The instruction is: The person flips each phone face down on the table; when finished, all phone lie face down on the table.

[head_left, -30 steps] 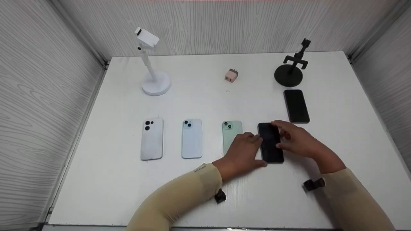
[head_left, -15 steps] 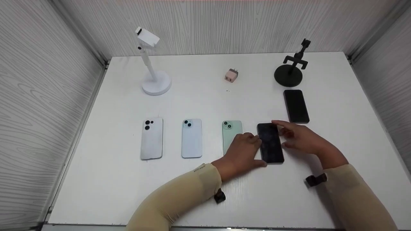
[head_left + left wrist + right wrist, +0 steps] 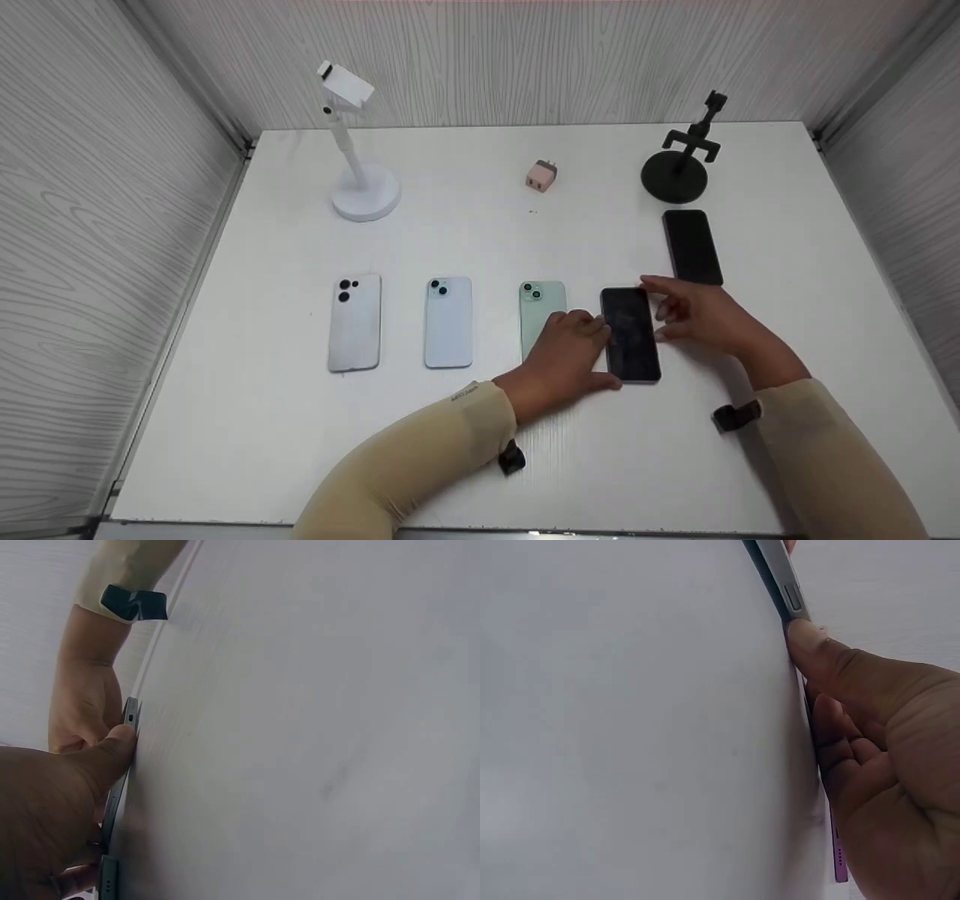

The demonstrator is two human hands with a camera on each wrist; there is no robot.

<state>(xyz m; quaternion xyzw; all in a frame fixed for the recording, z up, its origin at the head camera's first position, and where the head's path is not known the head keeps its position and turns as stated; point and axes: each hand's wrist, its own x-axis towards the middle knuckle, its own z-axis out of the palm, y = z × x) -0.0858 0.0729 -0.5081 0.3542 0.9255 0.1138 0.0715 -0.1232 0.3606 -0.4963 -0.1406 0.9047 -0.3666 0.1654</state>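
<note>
A black-screened smartphone (image 3: 631, 341) lies face up on the white table, right of a row of phones. My left hand (image 3: 562, 360) holds its lower left, thumb at the bottom end and fingers along the left edge; in the left wrist view the thumb of the left hand (image 3: 52, 802) covers part of the phone's end (image 3: 131, 709). At the other side, my right hand (image 3: 701, 315) has its index finger at the top right corner and its thumb on the right edge. The left hand hides the lower part of a green phone (image 3: 541, 307).
A light blue phone (image 3: 448, 322) and a silver phone (image 3: 355, 322) lie back up to the left. Another black phone (image 3: 691, 247) is behind the right hand. Farther back stand a white stand (image 3: 365, 195), a pink charger plug (image 3: 541, 176) and a black stand (image 3: 673, 178).
My right thumb has drawn back from over the screen to the phone's right edge, and the right index finger has shifted slightly right. The left hand stays almost still.
</note>
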